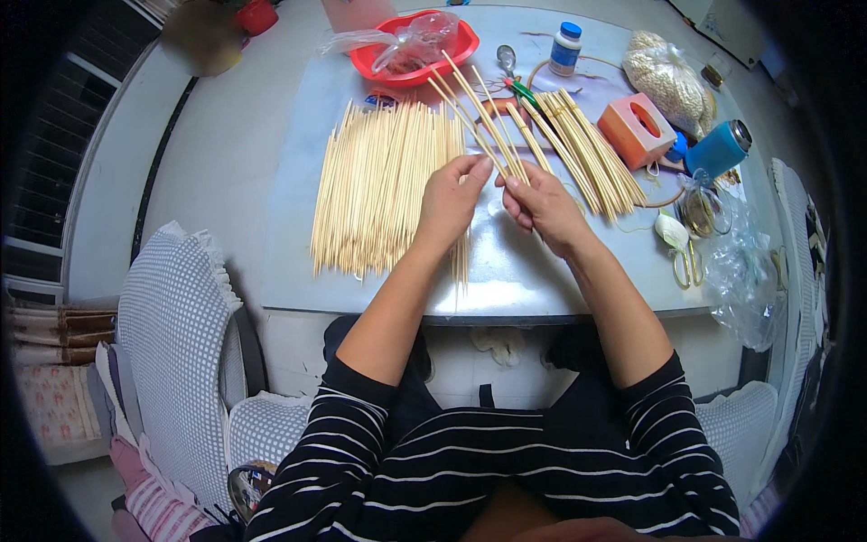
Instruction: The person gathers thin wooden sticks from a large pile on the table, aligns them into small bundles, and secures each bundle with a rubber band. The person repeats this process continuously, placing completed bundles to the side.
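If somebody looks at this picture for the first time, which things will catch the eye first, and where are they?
First, the two bare hands at the table's centre: the left hand and right hand together hold a few thin pale wooden sticks that fan up and away. Left of them lies a wide heap of the same pale sticks, with a smaller bundle on the right. Behind, a red plastic tray and an orange box with an oval hole stand out.
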A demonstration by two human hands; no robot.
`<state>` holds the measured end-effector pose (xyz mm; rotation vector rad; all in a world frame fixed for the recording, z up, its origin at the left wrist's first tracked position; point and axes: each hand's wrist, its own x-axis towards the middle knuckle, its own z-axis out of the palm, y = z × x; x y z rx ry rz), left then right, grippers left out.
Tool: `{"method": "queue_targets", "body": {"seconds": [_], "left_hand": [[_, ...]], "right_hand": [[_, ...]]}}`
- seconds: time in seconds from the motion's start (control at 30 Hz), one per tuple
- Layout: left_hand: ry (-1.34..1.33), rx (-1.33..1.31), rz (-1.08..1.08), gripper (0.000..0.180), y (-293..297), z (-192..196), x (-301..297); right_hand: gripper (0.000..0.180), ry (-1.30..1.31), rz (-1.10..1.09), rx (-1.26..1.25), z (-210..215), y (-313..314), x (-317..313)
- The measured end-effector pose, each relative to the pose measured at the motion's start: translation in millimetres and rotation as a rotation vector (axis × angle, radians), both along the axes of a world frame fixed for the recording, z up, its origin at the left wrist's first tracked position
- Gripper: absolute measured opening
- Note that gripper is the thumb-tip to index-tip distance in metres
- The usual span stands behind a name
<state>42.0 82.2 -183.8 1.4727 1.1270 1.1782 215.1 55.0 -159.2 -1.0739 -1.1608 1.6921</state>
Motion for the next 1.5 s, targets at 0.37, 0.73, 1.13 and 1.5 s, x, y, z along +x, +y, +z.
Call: {"method": "queue_targets", "body": {"seconds": [0.37,0.73,1.13,1.5], "left_hand": [[-0.671,-0.399,-0.136,0.036,-3.2,21.3,-14.6],[-0.596,-0.398,-0.066,0.034,-4.9,19.5,-12.2],[-0.550,-0.393,-0.027,0.032,-5.5,18.5,-11.1],[-0.541,-0.434,-0.013,0.033,-8.2,24.2,-10.7]], "right_hand": [[0.023,0.025,0.057,0.024,-9.0,-20.8,-24.5],[0.029,0.019,0.024,-0.035,-11.7,-20.4,-24.8],[0.035,0.014,0.025,-0.048,-14.6,-20.7,-26.3],[0.040,-0.050,0.074,-0.042,-8.6,-22.6,-25.3]]}}
